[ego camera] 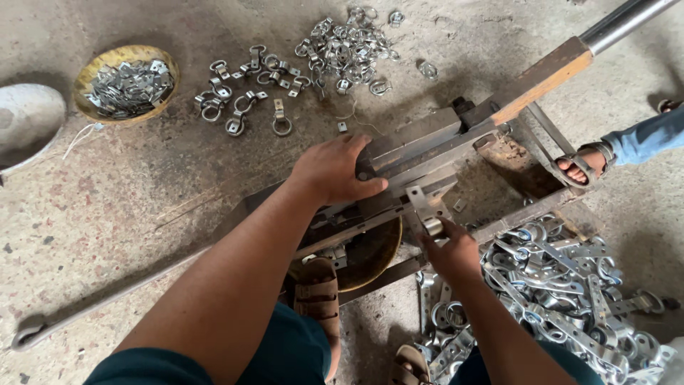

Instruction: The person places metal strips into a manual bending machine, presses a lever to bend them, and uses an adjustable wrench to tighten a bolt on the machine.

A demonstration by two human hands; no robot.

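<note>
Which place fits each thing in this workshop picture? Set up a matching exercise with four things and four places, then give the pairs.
Things:
1. yellow bowl of small metal plates
2. left hand
3. right hand
4. heap of unbent metal straps with rings

Places:
A. lower right of the floor
B. flat on top of the press block
C. upper left of the floor
D. holding a metal strap at the press front

Pairs: 1-C, 2-B, 3-D, 4-A
</note>
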